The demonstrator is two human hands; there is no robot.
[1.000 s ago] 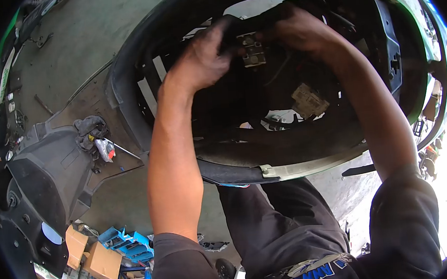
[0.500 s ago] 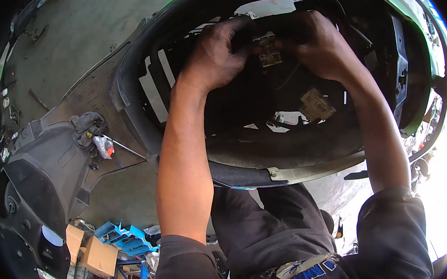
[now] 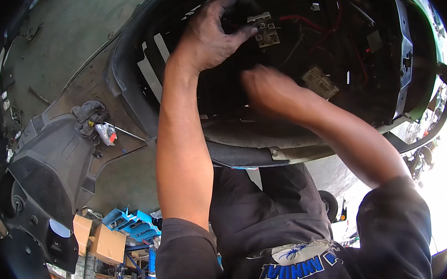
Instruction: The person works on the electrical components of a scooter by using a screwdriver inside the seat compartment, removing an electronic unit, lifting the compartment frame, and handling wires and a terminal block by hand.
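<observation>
My left hand (image 3: 212, 35) reaches into the dark open body of a scooter (image 3: 246, 156). Its thumb and fingers are closed at the left edge of a small beige terminal block (image 3: 266, 31) with metal screw contacts. A red wire (image 3: 303, 18) runs off to the right of that block. Lower in the cavity my right hand (image 3: 272, 91) is bent inward and smeared by motion; its fingertips are lost in the dark, so I cannot tell whether it holds anything. A second beige block (image 3: 320, 82) sits just to the right of this hand.
The cavity has a black rim with green panels, and a metal bracket (image 3: 403, 80) stands at its right. Grey scooter bodywork (image 3: 51, 153) and a plastic bag (image 3: 106, 134) are at left. Below are a cardboard box (image 3: 108, 244) and blue plastic bins (image 3: 135, 223).
My right hand has left the upper terminal block and moved down and left. My left hand stays at the block. Red wires now show where the right hand was.
</observation>
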